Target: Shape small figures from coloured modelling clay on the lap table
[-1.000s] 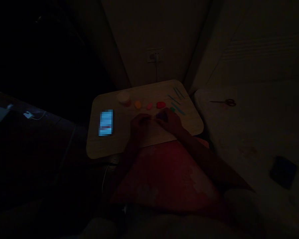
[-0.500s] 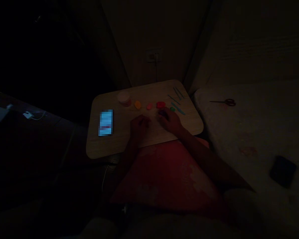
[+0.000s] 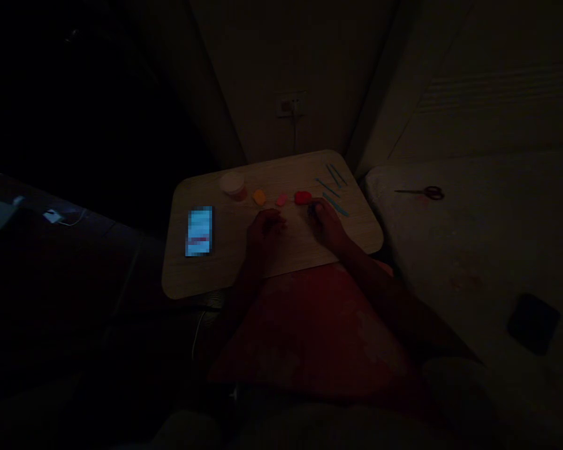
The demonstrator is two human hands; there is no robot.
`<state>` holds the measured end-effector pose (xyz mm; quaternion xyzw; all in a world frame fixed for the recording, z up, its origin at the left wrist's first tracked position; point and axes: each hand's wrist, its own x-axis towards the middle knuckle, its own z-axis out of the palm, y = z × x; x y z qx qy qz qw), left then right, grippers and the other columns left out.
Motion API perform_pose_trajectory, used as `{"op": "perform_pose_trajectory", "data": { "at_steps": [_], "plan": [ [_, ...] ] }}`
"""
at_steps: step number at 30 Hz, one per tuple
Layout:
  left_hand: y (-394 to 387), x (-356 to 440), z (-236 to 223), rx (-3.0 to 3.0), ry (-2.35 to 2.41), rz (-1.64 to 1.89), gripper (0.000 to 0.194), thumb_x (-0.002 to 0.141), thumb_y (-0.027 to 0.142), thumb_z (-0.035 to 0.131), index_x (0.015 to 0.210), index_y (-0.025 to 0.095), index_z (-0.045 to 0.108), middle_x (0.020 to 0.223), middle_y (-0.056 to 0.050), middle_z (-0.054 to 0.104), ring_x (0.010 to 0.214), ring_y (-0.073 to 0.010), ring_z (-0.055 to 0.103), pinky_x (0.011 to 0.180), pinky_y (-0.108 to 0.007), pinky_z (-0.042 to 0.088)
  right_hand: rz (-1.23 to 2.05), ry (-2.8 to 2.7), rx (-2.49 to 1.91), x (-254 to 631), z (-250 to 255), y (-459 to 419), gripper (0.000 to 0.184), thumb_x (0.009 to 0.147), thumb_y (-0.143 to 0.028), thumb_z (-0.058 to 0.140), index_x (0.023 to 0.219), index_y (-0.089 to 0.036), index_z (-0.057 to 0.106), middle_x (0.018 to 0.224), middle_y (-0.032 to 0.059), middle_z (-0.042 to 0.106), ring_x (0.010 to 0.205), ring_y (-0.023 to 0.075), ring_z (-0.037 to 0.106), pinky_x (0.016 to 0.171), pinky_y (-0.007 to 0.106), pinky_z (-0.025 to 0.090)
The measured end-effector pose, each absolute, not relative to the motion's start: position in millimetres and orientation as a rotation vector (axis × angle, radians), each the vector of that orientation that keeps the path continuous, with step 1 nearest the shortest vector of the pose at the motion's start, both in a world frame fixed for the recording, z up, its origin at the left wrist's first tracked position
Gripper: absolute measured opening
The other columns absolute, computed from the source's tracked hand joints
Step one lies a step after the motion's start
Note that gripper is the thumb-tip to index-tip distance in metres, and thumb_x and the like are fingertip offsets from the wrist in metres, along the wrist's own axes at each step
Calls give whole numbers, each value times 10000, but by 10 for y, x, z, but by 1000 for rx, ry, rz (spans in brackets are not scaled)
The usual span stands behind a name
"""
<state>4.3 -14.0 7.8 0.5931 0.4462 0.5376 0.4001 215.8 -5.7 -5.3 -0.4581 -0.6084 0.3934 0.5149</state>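
Dim light covers the small wooden table (image 3: 229, 262). My right hand (image 3: 329, 226) is closed around a dark blue lump of modelling clay (image 3: 312, 209), just above the tabletop. To its left, my left hand (image 3: 265, 228) hovers with loosely bent fingers slightly apart, and nothing shows in them. Beyond the hands lie an orange clay lump (image 3: 259, 197), a pink clay lump (image 3: 281, 199) and a red clay lump (image 3: 303, 198) in a row. Several teal modelling tools (image 3: 335, 205) rest at the right, close to my right hand.
A lidded tub (image 3: 233, 186) stands at the back left of the table, and a lit phone (image 3: 199, 231) lies at the left. Scissors (image 3: 426, 192) and a dark square object (image 3: 533, 323) are on the pale surface at right. A wall socket (image 3: 291, 105) has a cord plugged in.
My right hand has shifted slightly right with the dark blue clay, and the green lump beside it is now out of sight. My left hand has moved slightly forward, its fingers extending more.
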Motion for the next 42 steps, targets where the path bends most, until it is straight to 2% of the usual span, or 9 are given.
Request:
{"op": "perform_pose_trajectory", "data": {
  "at_steps": [3,6,10,16,21,26,31,37,42],
  "plan": [
    [-138,31,90,1551,1147,1304,209,878,310,716,1051,196,745,975,-55,781,843,-172,729,771,-284,587,945,-1447,-1118,2137,1,-74,658,947,-808,406,894,-236,727,917,79,710,934,258,631,894,414,506],
    [-132,10,105,1643,1198,1288,140,851,314,747,909,189,773,915,-46,776,834,-178,719,778,-293,577,990,-1443,-1141,2116,42,-92,673,907,-829,463,794,-219,722,854,71,712,886,257,641,875,418,502],
    [-126,-9,122,1738,1224,1343,137,802,314,801,777,186,760,817,-30,746,781,-173,692,757,-293,564,970,-1438,-1096,2114,57,-100,577,899,-776,549,866,-226,722,896,70,711,911,259,642,888,417,494],
    [-134,6,99,1685,1201,1317,166,891,259,696,1006,208,805,998,-53,794,917,-188,736,871,-316,574,969,-1478,-1046,2123,52,-110,447,928,-662,593,1070,-252,701,1064,67,719,1035,267,646,974,436,490],
    [-144,26,99,1579,1217,1309,206,952,297,613,1017,189,776,854,-42,774,761,-171,713,752,-294,575,978,-1513,-1045,2121,72,-124,388,957,-606,561,1090,-257,665,1091,59,704,1075,269,629,1019,441,469],
    [-141,13,98,1617,1273,1307,178,776,317,817,826,187,706,787,-10,725,723,-155,666,688,-262,540,977,-1564,-1041,2111,72,-133,347,967,-578,530,1058,-261,638,1050,52,679,1061,269,602,1011,428,458],
    [-152,19,120,1633,1231,1324,191,738,286,831,792,193,674,798,-2,710,753,-156,665,719,-267,543,964,-1592,-1064,2109,64,-138,338,957,-570,543,1072,-265,633,1057,52,675,1079,277,585,1000,421,456],
    [-167,54,148,1522,1197,1327,200,854,383,746,878,196,680,808,-13,727,754,-156,671,714,-264,541,972,-1557,-1024,2094,75,-143,318,947,-542,584,1081,-257,629,1051,54,684,1017,259,615,967,412,465],
    [-164,51,150,1569,1149,1327,357,989,522,563,921,195,689,792,-39,734,709,-161,666,686,-280,540,970,-1559,-1036,2097,80,-148,330,948,-553,590,1083,-256,643,1049,56,698,1013,256,624,965,414,476]
  ]
}}
